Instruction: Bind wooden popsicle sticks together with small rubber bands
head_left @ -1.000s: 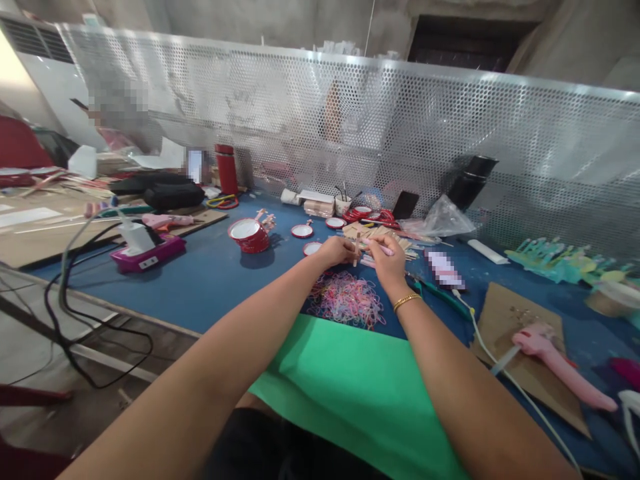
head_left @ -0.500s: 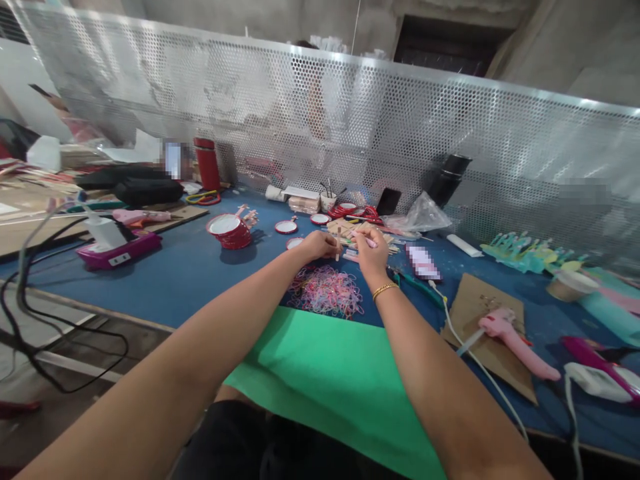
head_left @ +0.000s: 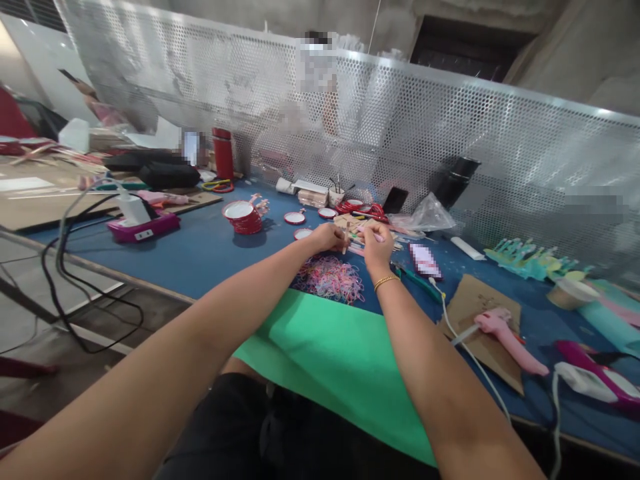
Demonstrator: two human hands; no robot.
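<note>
Clock = from the hands, 12 is straight ahead

Biggest: perforated metal screen (head_left: 230, 100), runs across the back at 12. Then the blue worktop (head_left: 190, 260), spread under nearly everything. Green sheet (head_left: 330, 353) at 6, hanging past the near edge over the lap. Brown cardboard (head_left: 463, 293) at 4, flat on the worktop, pink glue gun (head_left: 515, 343) lying on it. Purple power strip (head_left: 165, 227) at 9, near the worktop's left edge, white plug in it. Pile of multicoloured loops (head_left: 330, 279) at 7, close in, right by the sheet's far edge. Black bottle (head_left: 455, 183) tilted at 2; red bottle (head_left: 223, 157) upright at 10. Stack of red-rimmed discs (head_left: 247, 225) at 9, between hands and power strip

Left hand (head_left: 327, 237): fingers pinched on a thin wooden stick (head_left: 346, 233), held near upright. Right hand (head_left: 379, 252): closed round a pink pen-like tool (head_left: 379, 237), just at 3 from the stick. Can't tell if its tip touches the stick, too small
</note>
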